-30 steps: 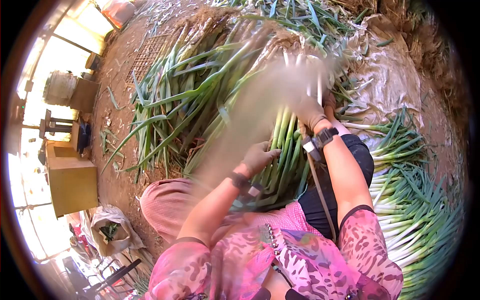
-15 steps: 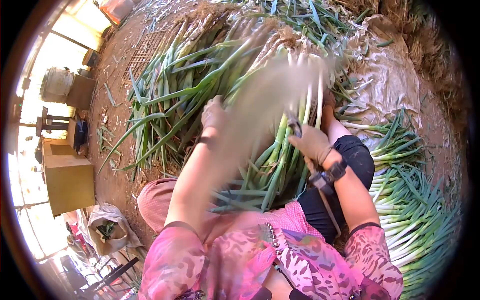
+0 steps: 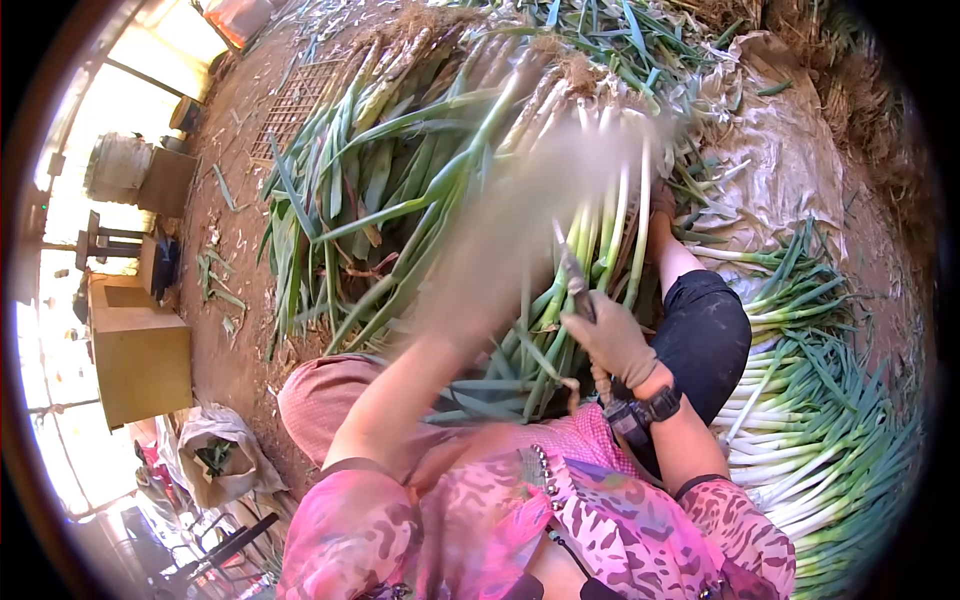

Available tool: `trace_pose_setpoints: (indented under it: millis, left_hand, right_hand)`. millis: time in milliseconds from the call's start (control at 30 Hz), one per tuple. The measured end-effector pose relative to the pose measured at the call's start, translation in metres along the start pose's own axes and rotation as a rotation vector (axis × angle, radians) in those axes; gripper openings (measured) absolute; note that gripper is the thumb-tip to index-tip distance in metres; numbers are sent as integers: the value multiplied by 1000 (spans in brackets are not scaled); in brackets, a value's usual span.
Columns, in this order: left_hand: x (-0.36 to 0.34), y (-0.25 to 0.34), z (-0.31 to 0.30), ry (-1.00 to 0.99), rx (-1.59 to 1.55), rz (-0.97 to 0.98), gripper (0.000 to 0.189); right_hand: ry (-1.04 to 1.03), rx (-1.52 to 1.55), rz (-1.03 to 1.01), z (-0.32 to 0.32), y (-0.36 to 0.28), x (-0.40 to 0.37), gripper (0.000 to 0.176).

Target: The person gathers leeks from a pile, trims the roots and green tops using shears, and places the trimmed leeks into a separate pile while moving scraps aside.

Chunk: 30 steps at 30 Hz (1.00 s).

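Note:
My right hand, in a beige glove, is closed around what looks like an air blow gun. Its slim tip points up toward the leeks, and a hose-like cord shows below the hand. Long leeks, with white stems and green leaves, lie between my legs beside that tip. My left forearm reaches forward, but a blurred smear across the view hides the left hand and its fingers. A large heap of untrimmed leeks with rooty ends lies just beyond and to the left.
Rows of leeks with white stems lie along my right. A crumpled pale sheet covers ground at the upper right. On the left are a wire grate, a yellowish box and an open sack. Leaf scraps litter the dirt floor.
My left hand has moved right from the leek leaves into the smeared area. My right hand has dropped slightly toward my lap, the tool's tip now showing more clearly.

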<state>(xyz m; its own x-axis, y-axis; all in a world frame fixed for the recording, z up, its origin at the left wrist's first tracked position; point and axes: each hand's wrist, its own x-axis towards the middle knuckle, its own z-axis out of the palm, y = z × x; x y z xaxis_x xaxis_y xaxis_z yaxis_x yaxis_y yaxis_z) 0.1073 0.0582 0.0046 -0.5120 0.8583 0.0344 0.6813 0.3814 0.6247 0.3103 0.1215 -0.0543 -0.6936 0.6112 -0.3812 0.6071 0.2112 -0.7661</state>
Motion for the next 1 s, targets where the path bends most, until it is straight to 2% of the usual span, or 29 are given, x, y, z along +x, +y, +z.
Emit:
trace_pose_setpoints:
  millis: [33,133,167,233,267,300,367,433,500,567,700,800,833,900,967,1000]
  left_hand:
    - [2,-2,8,27,-31,40,21]
    - [10,-3,33,92,-140,161,29]
    - [14,-4,33,44,-62,107,33]
    - [22,11,19,-64,105,14,41]
    - [28,22,10,-196,327,-80,40]
    - [35,15,15,-263,382,-126,39]
    - [48,3,25,-407,499,-207,42]
    - [65,-81,72,-477,351,-290,45]
    - [42,-72,58,-469,172,-222,55]
    - [35,-77,70,-516,245,-270,60]
    - [11,-55,70,-477,101,-263,62]
    - [-6,-67,86,-288,19,-58,57]
    - [-9,-65,82,-296,-12,-89,56]
    - [-16,-58,74,-309,-72,-152,54]
    - [-21,-61,81,-270,20,-158,53]
    - [-23,-52,74,-294,-31,-188,52]
  right_hand:
    - [-5,-28,-76,6,0,-3,51]
    - [15,-23,69,6,0,-1,52]
    - [24,36,134,2,2,4,53]
    - [39,-13,78,0,1,5,54]
    - [22,-45,36,2,1,6,54]
    - [6,-77,-4,4,0,7,54]
    - [2,-105,57,6,-3,6,54]
    - [-23,-8,143,4,-7,7,54]
    - [-44,-25,100,9,-6,2,53]
    - [-55,-30,24,18,2,-7,53]
    - [-39,-86,129,5,-3,4,55]
    - [44,-185,78,3,6,45,59]
    - [73,-237,51,-1,3,59,60]
    - [80,-227,139,-13,-8,87,63]
    - [121,-171,149,-19,2,117,66]
    - [124,-163,157,-23,0,122,67]
